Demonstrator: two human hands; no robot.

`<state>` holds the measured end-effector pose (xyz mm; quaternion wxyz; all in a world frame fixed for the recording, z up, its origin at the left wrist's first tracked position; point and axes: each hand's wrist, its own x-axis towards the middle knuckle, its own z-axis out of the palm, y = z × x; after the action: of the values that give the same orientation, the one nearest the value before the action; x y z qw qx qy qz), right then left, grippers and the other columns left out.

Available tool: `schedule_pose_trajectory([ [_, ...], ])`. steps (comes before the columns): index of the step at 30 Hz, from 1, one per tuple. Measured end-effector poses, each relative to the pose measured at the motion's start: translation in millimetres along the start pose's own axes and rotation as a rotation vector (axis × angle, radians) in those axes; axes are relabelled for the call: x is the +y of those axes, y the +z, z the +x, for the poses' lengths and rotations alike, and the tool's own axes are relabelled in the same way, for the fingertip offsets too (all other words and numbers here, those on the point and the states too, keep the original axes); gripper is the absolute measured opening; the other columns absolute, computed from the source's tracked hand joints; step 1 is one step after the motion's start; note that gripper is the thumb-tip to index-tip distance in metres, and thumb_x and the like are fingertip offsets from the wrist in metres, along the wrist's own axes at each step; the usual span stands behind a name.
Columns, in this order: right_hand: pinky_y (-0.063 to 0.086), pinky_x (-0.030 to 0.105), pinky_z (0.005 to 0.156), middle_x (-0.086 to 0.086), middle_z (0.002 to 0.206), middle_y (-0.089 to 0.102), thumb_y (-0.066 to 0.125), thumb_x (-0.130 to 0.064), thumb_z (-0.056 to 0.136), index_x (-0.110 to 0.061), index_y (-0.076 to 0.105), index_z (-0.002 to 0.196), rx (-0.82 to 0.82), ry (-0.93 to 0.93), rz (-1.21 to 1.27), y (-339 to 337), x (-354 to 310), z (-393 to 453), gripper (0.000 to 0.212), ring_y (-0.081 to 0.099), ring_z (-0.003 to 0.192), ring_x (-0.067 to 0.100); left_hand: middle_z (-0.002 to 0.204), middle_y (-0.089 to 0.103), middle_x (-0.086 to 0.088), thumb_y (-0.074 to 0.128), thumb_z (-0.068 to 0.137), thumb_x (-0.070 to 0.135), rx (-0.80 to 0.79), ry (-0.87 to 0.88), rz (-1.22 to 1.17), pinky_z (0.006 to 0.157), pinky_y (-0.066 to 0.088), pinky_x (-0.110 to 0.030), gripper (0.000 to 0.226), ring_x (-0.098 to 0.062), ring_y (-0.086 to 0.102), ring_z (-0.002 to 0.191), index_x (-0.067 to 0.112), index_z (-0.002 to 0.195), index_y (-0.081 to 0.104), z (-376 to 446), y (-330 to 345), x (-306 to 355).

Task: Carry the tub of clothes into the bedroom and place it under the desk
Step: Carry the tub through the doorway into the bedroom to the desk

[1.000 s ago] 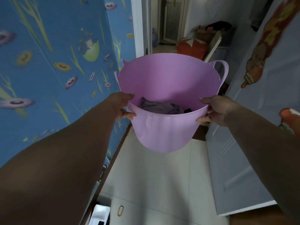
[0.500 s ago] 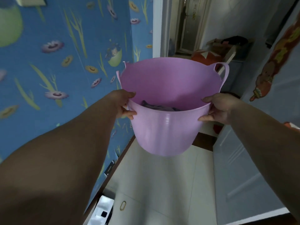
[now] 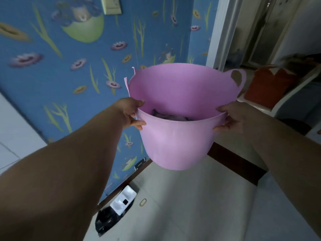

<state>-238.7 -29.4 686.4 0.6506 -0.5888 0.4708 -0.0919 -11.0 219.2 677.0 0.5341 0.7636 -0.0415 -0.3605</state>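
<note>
The doorway point(image 3: 246, 32) has slid right since earlier. Left hand point(image 3: 129, 113) and right hand point(image 3: 231, 117) clamp the rim of the tub point(image 3: 175, 136), held above bare floor point(image 3: 191, 206) beside the wall point(image 3: 69, 75).

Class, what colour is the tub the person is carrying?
Pale purple, a lilac pink; the tub shows clearly in the head view.

The doorway point(image 3: 243, 32) has slid right and nearer — more blue wallpaper point(image 3: 69, 66) fills the left, a wall switch point(image 3: 111, 5) now shows, and the clothes point(image 3: 166, 116) sit lower behind the tub point(image 3: 175, 141) rim.
</note>
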Motion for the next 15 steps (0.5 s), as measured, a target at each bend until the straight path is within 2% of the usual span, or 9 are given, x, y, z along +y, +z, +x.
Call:
schedule_pose_trajectory([
  [2, 0.066, 0.055, 0.06, 0.016, 0.125, 0.04, 0.066, -0.017, 0.101, -0.003, 0.05, 0.118, -0.049, 0.009, -0.038, 14.0, -2.5, -4.2, 0.027, 0.057, 0.119, 0.044, 0.152, 0.047, -0.027, 0.064, 0.1, 0.033, 0.036, -0.01, -0.016, 0.045, 0.062, -0.04, 0.068, -0.075, 0.053, 0.112, 0.006, 0.156, 0.035, -14.5, -16.7, -5.9],
  [4, 0.06, 0.051, 0.045, 0.017, 0.125, 0.041, 0.064, -0.017, 0.102, -0.003, 0.048, 0.126, -0.102, 0.0, -0.079, 29.4, -4.0, -9.9, 0.033, 0.056, 0.111, 0.046, 0.156, 0.043, -0.028, 0.064, 0.1, 0.032, 0.072, -0.014, -0.033, 0.041, 0.06, -0.038, 0.07, -0.075, 0.052, 0.115, 0.005, 0.157, 0.033, -27.4, -35.0, -12.1],
  [7, 0.06, 0.051, 0.046, 0.016, 0.11, 0.046, 0.065, -0.018, 0.102, -0.003, 0.045, 0.137, -0.158, -0.033, -0.143, 52.7, -6.6, -23.8, 0.043, 0.058, 0.103, 0.054, 0.155, 0.044, -0.029, 0.064, 0.1, 0.031, 0.119, -0.018, -0.062, 0.039, 0.059, -0.038, 0.068, -0.076, 0.052, 0.113, 0.004, 0.156, 0.035, -49.2, -62.2, -23.6],
  [9, 0.06, 0.051, 0.045, 0.015, 0.101, 0.044, 0.065, -0.018, 0.101, -0.003, 0.043, 0.134, -0.181, -0.054, -0.152, 67.1, -7.0, -33.7, 0.042, 0.057, 0.112, 0.064, 0.154, 0.044, -0.029, 0.065, 0.1, 0.031, 0.145, -0.008, -0.073, 0.041, 0.061, -0.04, 0.066, -0.076, 0.054, 0.11, 0.005, 0.154, 0.038, -63.8, -78.6, -30.8],
  [11, 0.06, 0.049, 0.042, 0.015, 0.1, 0.045, 0.065, -0.017, 0.101, -0.003, 0.043, 0.139, -0.196, -0.072, -0.157, 82.0, -5.0, -45.3, 0.045, 0.054, 0.115, 0.07, 0.154, 0.045, -0.027, 0.065, 0.099, 0.032, 0.177, -0.009, -0.084, 0.044, 0.062, -0.041, 0.066, -0.074, 0.057, 0.106, 0.004, 0.153, 0.039, -80.3, -95.4, -38.8],
  [14, 0.06, 0.045, 0.041, 0.017, 0.104, 0.048, 0.064, -0.017, 0.102, -0.003, 0.041, 0.15, -0.226, -0.101, -0.197, 103.7, 1.4, -67.2, 0.055, 0.056, 0.1, 0.065, 0.153, 0.046, -0.024, 0.065, 0.099, 0.033, 0.215, -0.019, -0.092, 0.05, 0.064, -0.045, 0.067, -0.07, 0.061, 0.094, 0.007, 0.155, 0.037, -107.3, -118.8, -53.8],
  [15, 0.061, 0.045, 0.042, 0.019, 0.108, 0.049, 0.063, -0.018, 0.103, -0.002, 0.04, 0.151, -0.234, -0.105, -0.206, 110.8, 4.1, -76.0, 0.056, 0.056, 0.101, 0.066, 0.153, 0.046, -0.024, 0.065, 0.099, 0.033, 0.226, -0.022, -0.099, 0.053, 0.063, -0.047, 0.068, -0.07, 0.06, 0.095, 0.007, 0.155, 0.036, -117.3, -126.6, -59.6],
])
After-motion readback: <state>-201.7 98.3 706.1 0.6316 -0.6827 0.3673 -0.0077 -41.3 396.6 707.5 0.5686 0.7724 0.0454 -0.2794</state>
